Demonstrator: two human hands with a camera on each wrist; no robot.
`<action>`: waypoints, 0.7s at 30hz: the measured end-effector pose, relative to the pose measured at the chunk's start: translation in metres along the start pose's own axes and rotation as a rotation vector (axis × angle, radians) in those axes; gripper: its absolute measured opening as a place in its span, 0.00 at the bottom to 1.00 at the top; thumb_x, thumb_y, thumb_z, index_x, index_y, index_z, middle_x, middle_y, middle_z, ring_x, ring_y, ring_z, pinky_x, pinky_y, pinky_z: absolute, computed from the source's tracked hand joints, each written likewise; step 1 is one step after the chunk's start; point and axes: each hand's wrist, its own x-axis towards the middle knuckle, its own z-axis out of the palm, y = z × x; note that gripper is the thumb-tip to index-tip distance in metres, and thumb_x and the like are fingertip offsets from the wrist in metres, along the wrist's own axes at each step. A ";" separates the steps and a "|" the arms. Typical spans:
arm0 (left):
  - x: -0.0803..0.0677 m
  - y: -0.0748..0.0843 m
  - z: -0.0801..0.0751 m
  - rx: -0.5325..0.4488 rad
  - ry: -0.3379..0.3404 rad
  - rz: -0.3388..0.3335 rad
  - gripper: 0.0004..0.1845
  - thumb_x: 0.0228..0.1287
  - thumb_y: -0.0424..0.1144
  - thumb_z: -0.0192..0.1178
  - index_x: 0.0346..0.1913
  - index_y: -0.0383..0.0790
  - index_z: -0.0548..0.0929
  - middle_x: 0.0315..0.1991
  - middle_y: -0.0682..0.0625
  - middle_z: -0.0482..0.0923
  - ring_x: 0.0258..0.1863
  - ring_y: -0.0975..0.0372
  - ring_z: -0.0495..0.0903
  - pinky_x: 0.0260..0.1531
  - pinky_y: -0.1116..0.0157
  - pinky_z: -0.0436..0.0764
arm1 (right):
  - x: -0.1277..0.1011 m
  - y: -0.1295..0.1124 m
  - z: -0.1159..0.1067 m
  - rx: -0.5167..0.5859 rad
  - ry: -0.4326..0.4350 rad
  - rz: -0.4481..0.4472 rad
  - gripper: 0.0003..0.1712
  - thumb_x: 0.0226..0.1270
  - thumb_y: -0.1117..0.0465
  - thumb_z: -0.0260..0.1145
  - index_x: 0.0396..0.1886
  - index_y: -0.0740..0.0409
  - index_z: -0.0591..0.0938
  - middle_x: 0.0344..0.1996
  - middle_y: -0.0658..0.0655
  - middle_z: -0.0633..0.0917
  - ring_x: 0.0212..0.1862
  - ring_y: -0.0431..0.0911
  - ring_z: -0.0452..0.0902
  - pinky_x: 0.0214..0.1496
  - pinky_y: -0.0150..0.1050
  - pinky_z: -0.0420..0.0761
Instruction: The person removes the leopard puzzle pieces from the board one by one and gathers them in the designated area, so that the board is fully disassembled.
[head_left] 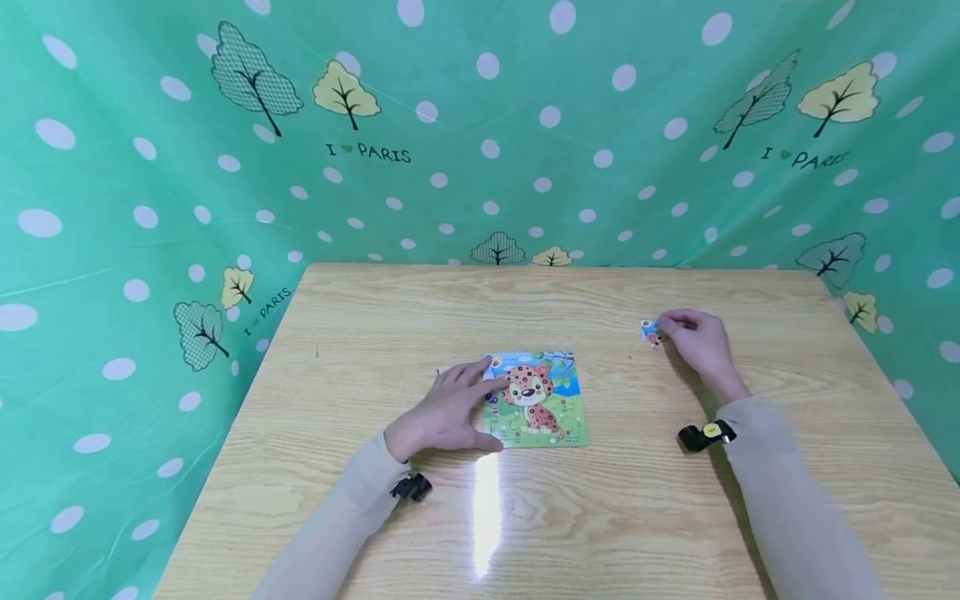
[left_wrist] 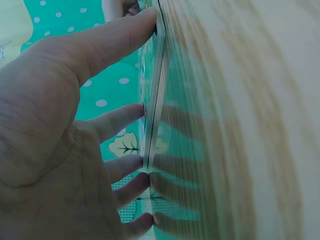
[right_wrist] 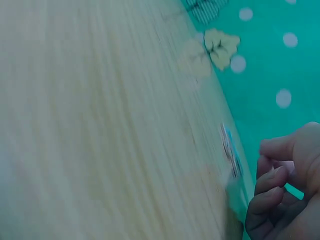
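A square picture puzzle (head_left: 558,417) with a spotted leopard cub lies flat on the table. My left hand (head_left: 450,408) rests at its left side, fingers spread and fairly straight. In the left wrist view, the thumb (left_wrist: 115,40) touches the near edge of the puzzle board (left_wrist: 156,75) and the other fingertips reach down around its left side. Farther right and back, my right hand (head_left: 697,337) is over a few small puzzle pieces (head_left: 648,333), fingertips right at them. The right wrist view shows its fingers (right_wrist: 270,182) bent together beside the pieces (right_wrist: 231,152); whether they pinch one, I cannot tell.
The light wooden table (head_left: 360,308) runs back to a green dotted cloth (head_left: 487,183) hung behind and along the sides. Bright glare (head_left: 486,517) falls on the wood in front of the puzzle. Each sleeve carries a small black wrist camera (head_left: 411,487).
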 end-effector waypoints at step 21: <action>0.000 -0.001 0.001 0.011 0.000 0.010 0.53 0.56 0.62 0.78 0.83 0.54 0.66 0.89 0.43 0.43 0.86 0.41 0.47 0.83 0.35 0.47 | -0.031 -0.028 0.050 0.034 -0.059 -0.133 0.23 0.82 0.50 0.62 0.60 0.65 0.86 0.54 0.66 0.86 0.51 0.50 0.79 0.49 0.30 0.78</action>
